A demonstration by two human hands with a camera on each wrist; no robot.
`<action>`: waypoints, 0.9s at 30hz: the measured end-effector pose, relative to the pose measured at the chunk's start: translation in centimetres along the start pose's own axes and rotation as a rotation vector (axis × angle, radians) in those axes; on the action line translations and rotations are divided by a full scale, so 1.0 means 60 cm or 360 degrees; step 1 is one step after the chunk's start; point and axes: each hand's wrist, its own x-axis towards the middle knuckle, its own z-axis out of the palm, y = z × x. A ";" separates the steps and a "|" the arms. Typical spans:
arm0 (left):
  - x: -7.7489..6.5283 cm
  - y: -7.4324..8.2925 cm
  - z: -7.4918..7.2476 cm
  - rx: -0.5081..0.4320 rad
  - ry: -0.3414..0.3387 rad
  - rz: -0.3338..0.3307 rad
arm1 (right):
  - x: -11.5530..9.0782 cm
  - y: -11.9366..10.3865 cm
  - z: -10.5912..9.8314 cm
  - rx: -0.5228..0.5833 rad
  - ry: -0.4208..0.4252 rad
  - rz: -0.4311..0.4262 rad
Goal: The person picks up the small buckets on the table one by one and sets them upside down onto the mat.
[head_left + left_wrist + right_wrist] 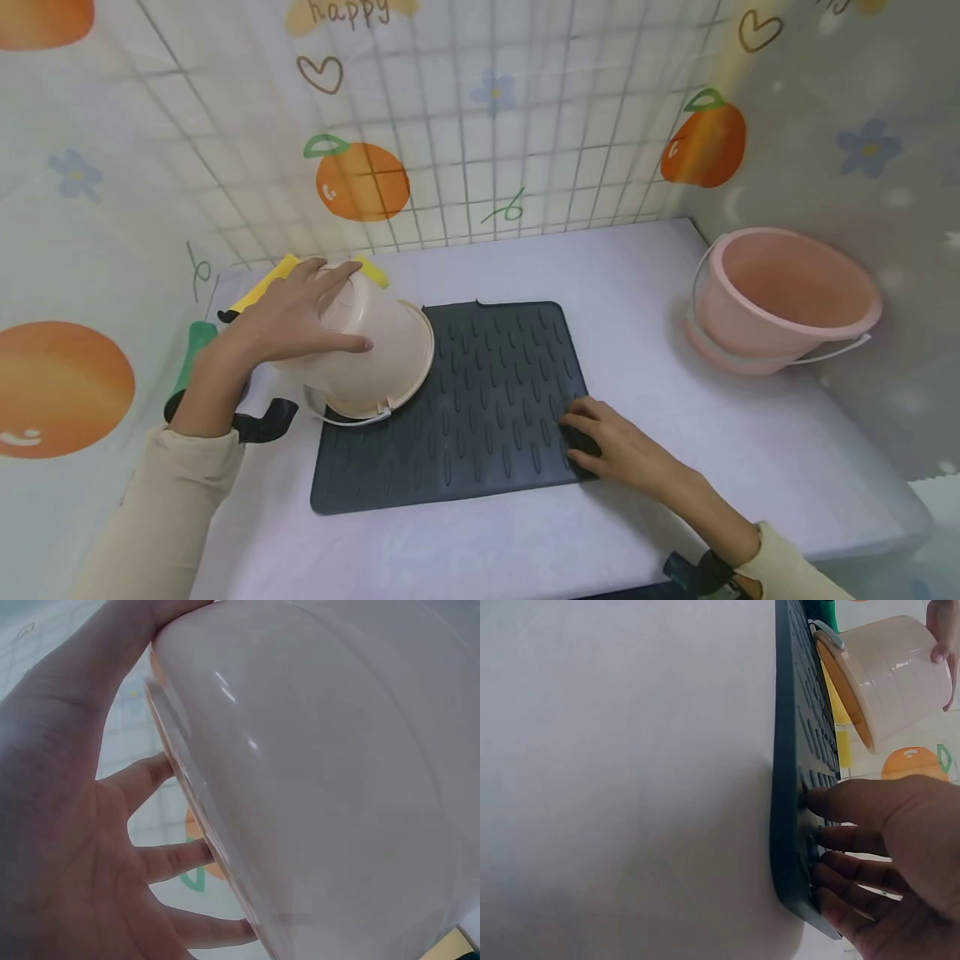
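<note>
A pale beige bucket [390, 354] is tipped, its mouth facing down over the left part of a dark ridged mat [487, 400]. My left hand [288, 315] spans the bucket's base, thumb on the near side and fingers over the far side. In the left wrist view the bucket [322, 772] fills most of the picture, fingertips at the base's rim. The white handle [351, 423] hangs by the rim on the near side. My right hand [622, 446] rests its fingertips on the mat's near right corner; the right wrist view shows them on its ridged face [810, 742].
A pink bucket [772, 358] stands upright at the table's right side. Behind the beige bucket lie a yellow item [268, 282] and a green item [197, 343], both partly hidden by my left arm. A printed sheet over a wire grid [525, 125] backs the table.
</note>
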 end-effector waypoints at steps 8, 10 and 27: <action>0.023 0.014 0.008 0.0052 -0.0075 -0.0018 | -0.003 0.001 0.001 0.0013 0.0012 -0.0015; 0.027 0.018 0.009 0.0061 -0.0093 -0.0026 | -0.003 0.001 0.001 0.0014 0.0018 -0.0016; 0.055 0.043 0.023 0.0117 -0.0179 -0.0088 | -0.003 0.004 0.000 0.0007 0.0010 -0.0013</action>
